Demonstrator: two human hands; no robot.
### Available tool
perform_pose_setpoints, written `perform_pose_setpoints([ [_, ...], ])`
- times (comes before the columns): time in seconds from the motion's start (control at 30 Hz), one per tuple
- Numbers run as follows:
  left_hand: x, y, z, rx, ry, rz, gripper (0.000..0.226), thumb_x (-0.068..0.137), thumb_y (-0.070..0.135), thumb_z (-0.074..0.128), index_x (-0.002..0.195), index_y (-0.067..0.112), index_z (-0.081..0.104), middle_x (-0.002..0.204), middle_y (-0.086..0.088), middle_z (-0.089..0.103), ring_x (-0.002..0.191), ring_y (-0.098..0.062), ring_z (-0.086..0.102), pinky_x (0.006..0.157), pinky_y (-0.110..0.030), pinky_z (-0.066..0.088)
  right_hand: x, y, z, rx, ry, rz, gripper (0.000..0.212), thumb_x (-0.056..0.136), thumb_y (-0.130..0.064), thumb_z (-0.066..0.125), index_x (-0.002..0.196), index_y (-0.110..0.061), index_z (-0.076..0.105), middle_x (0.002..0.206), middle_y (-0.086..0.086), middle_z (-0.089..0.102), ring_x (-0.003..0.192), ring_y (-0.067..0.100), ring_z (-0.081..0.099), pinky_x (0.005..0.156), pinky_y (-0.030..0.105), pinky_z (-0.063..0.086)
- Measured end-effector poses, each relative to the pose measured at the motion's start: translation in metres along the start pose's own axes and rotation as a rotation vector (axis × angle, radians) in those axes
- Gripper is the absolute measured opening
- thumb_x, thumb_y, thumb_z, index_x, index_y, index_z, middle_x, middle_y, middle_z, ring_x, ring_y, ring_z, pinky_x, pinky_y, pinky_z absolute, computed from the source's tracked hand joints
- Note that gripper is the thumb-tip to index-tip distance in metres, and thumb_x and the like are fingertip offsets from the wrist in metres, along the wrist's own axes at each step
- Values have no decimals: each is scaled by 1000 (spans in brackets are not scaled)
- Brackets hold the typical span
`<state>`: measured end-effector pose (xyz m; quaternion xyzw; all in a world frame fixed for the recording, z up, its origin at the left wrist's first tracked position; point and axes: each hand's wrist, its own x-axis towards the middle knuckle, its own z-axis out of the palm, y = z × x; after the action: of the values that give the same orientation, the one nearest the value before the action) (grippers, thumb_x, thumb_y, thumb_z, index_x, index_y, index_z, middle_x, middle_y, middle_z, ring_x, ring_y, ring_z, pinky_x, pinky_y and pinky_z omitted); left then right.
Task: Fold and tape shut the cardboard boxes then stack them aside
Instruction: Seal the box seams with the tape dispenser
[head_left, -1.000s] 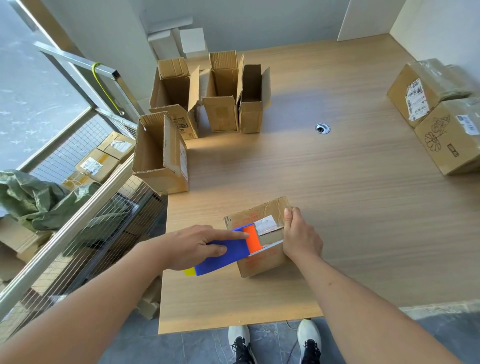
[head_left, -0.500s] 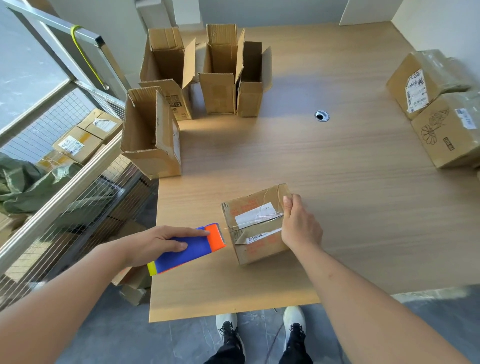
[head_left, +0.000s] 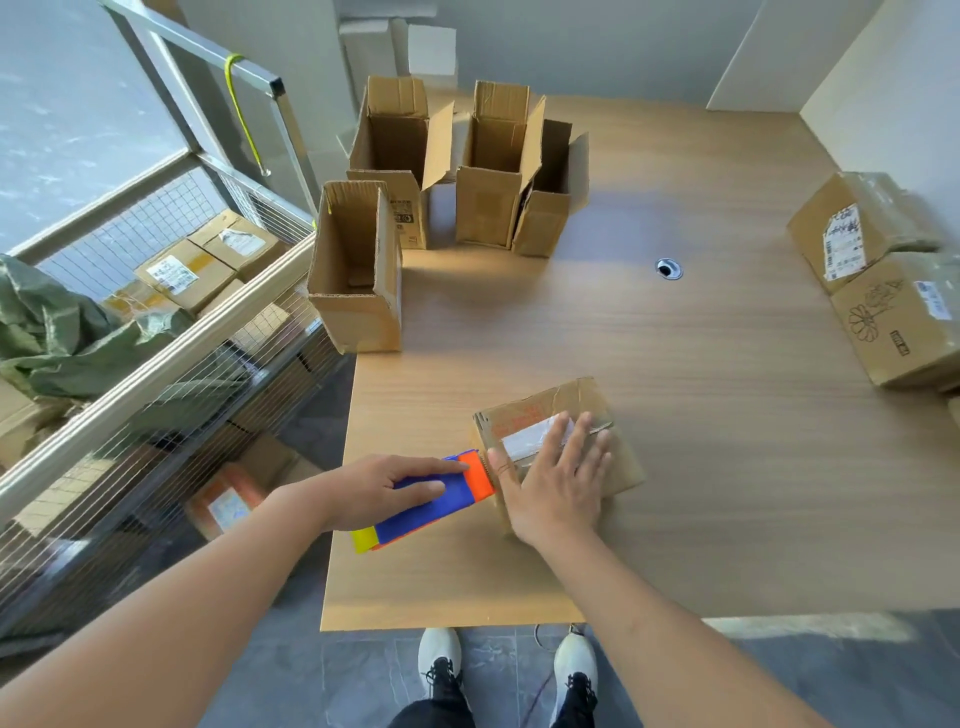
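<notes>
The closed cardboard box (head_left: 561, 415) sits near the table's (head_left: 675, 415) front-left edge, worn brown, with red print and clear tape across its top seam. The right hand (head_left: 558, 478) lies flat on it, fingers straight and spread; half a second ago it was only steadying the box's right side. The left hand (head_left: 387, 491) grips a blue, orange and yellow tape dispenser (head_left: 431, 501), now touching the box's left edge. Four open boxes (head_left: 358, 270) stand at the far left, two sealed boxes (head_left: 883, 291) at the right; bare wood lies between.
</notes>
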<state>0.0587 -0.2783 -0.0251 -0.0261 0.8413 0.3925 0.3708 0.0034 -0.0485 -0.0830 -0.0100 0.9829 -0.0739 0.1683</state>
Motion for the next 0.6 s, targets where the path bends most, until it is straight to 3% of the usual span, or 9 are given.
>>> perform_pose_setpoints([
  [0.1,1,-4,2,12,21,18,35,101,66,43,131,81,36,140,22,51,117,-10,54,104,-35,45,4,2,6,16,-47,4,108,87,-86,8,157,-11,-26,163,18,-33,151,41,-28,124,55,-13],
  [0.33,4,-18,9,-55,72,11,33,103,62,41,131,79,38,129,20,57,104,-13,60,90,-33,55,9,5,4,0,-84,-61,109,86,-88,9,155,-14,-32,159,14,-41,148,38,-37,122,53,-20],
  [0.5,7,-41,14,125,33,-60,37,106,55,41,141,63,46,142,15,55,114,-11,54,93,-27,41,10,6,-3,-40,-120,-77,113,76,-89,-3,154,-13,-34,156,14,-46,147,38,-39,121,52,-22],
  [0.6,-4,-58,13,86,97,-80,35,105,56,43,136,69,44,124,19,60,100,-6,58,82,-20,42,12,5,-2,-63,-103,-75,111,83,-89,5,154,-13,-33,157,14,-45,147,38,-38,121,52,-21],
])
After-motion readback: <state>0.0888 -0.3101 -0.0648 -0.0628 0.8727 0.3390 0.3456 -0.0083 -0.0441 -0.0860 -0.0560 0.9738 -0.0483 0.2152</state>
